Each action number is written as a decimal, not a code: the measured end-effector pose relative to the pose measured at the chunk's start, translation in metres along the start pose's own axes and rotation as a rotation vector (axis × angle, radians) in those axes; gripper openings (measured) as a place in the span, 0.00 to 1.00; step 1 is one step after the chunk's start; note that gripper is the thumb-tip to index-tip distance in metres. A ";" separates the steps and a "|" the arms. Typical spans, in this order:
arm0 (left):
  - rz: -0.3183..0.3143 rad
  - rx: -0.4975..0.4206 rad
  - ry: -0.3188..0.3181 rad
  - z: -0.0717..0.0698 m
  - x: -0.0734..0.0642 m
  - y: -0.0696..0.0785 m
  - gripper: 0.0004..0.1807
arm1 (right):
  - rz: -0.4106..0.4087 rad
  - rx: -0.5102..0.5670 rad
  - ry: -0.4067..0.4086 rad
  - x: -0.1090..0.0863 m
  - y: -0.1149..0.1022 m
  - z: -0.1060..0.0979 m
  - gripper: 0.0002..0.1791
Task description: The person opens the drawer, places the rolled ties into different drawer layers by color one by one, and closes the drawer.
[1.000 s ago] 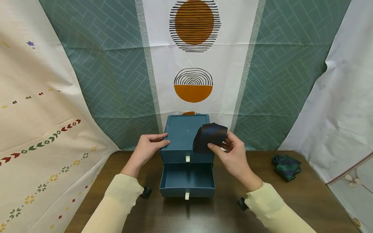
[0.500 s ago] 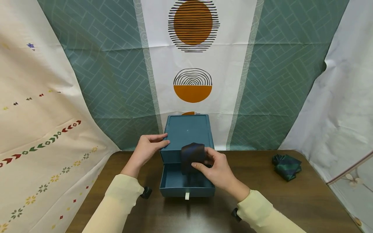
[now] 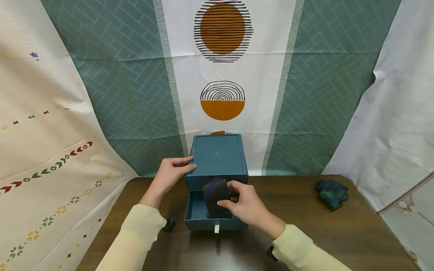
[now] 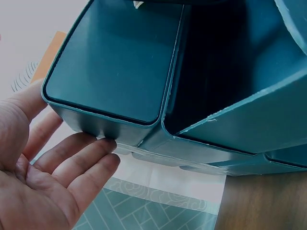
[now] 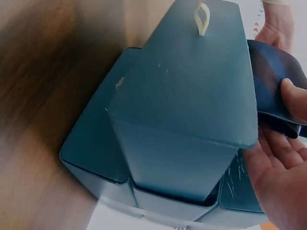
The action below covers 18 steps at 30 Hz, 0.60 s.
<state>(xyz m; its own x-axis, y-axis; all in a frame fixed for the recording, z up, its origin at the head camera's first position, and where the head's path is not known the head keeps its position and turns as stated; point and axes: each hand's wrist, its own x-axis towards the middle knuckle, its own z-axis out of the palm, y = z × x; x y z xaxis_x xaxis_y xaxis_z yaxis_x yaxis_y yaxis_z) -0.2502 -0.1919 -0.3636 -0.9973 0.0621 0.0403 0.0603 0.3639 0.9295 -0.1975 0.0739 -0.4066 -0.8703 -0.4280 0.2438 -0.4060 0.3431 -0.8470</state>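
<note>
A blue-green drawer cabinet (image 3: 218, 154) stands at the back of the table, its lower visible drawer (image 3: 217, 224) pulled out. My right hand (image 3: 249, 201) pinches a folded dark blue necktie (image 3: 215, 197) between thumb and fingers, lowered over that drawer. In the right wrist view, the striped necktie (image 5: 273, 76) shows past the drawer's side wall, thumb on top of it. At the cabinet's upper left edge, my left hand (image 3: 171, 175) rests with nearly straight fingers. The left wrist view has those fingertips (image 4: 108, 146) touching the cabinet's side.
A crumpled dark green striped cloth (image 3: 332, 194) lies on the right of the brown wooden table (image 3: 305, 229). Close behind the cabinet hangs a patterned curtain (image 3: 142, 94). A white pull tab (image 3: 216, 229) sticks out from the drawer front. Another shut drawer (image 5: 96, 129) sits beneath.
My right hand has carried the necktie from in front of the cabinet's top, down and left, to the pulled-out drawer. My left hand has stayed at the cabinet's edge.
</note>
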 end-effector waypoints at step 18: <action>-0.020 -0.007 -0.036 -0.001 -0.017 0.026 0.25 | 0.093 -0.148 -0.044 0.000 0.001 0.009 0.23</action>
<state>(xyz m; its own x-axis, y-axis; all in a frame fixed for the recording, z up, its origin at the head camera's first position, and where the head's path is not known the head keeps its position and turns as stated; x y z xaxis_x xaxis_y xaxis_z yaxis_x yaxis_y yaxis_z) -0.2316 -0.1842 -0.3396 -0.9961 0.0883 0.0082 0.0395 0.3588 0.9326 -0.1952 0.0666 -0.4118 -0.8941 -0.4239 0.1445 -0.3642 0.5005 -0.7854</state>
